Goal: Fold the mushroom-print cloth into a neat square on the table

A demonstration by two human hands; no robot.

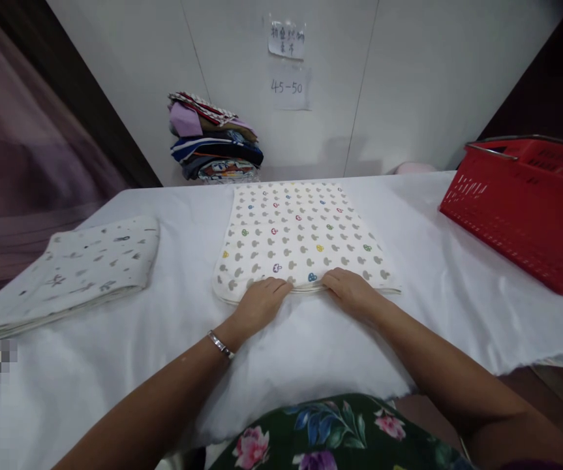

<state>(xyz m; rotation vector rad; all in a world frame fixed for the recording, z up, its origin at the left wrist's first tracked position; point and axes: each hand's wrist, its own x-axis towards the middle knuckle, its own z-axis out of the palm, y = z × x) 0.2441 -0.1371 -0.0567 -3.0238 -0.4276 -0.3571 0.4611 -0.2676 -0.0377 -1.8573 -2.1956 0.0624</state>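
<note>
A white cloth [305, 238] with grey and coloured mushroom prints lies folded flat, its layers showing along the near edge. My left hand [264, 300], a bracelet on its wrist, grips that edge left of the middle. A short way to the right, my right hand [352, 294] grips the same edge. The fingers of both hands rest on top of the cloth; the thumbs are mostly hidden. Off to the left lies another folded white cloth [98, 261] with small dark prints, untouched by either hand.
A white cover [183, 339] spreads over the table. At the back left stands a stack of folded fabrics [215, 140] by the wall. On the right sits a red plastic basket [520, 209]. Two paper signs [288, 88] hang on the wall, and a pinkish curtain [27, 150] hangs left.
</note>
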